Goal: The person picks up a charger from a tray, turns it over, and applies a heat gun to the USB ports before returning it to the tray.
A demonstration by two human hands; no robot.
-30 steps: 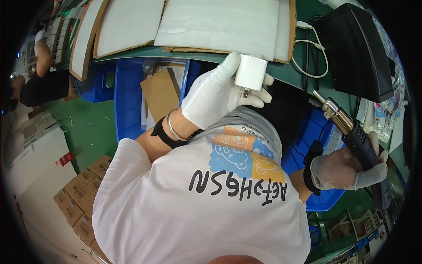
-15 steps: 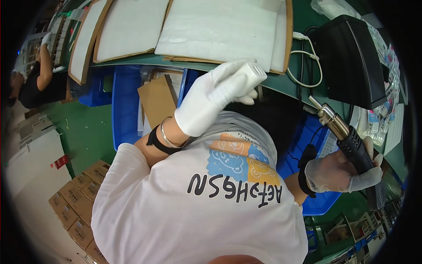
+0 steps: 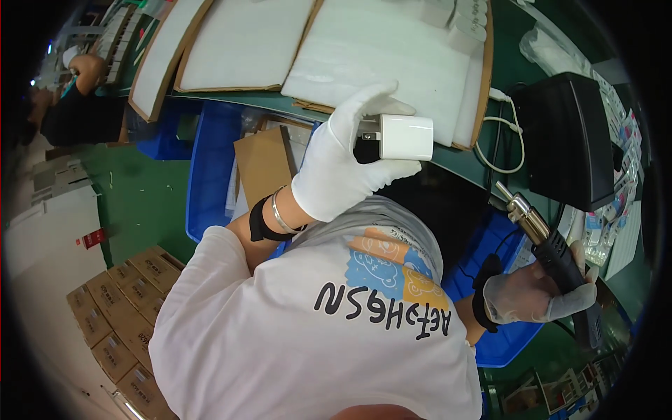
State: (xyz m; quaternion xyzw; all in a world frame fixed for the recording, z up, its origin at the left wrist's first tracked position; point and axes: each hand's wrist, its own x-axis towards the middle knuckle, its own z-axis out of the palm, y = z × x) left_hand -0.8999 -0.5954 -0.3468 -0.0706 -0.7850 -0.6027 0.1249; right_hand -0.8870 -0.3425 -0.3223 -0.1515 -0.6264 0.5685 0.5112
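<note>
My left hand [image 3: 343, 157], in a white glove, grips a white wall charger [image 3: 407, 137] between thumb and fingers, over the front edge of the workbench. The charger's metal prongs point left, toward my palm, and its broad smooth side faces up. At the right, my right hand [image 3: 535, 290], in a thin pale glove, is wrapped round the black handle of a hot-air gun [image 3: 540, 234]. The gun's metal nozzle points up and to the left, apart from the charger. Black bands circle both wrists.
Foam-lined cardboard trays [image 3: 378, 52] lie on the green bench, several white chargers [image 3: 467, 31] at one corner. A black box-shaped device [image 3: 570, 136] and a white cable [image 3: 519, 150] stand to their right. Blue bins [image 3: 210, 175] sit below. A co-worker [image 3: 80, 112] is far left.
My left hand has turned the charger, so its prongs and broad side now show instead of its slotted end. The view has shifted; the right hand still holds the hot-air gun.
</note>
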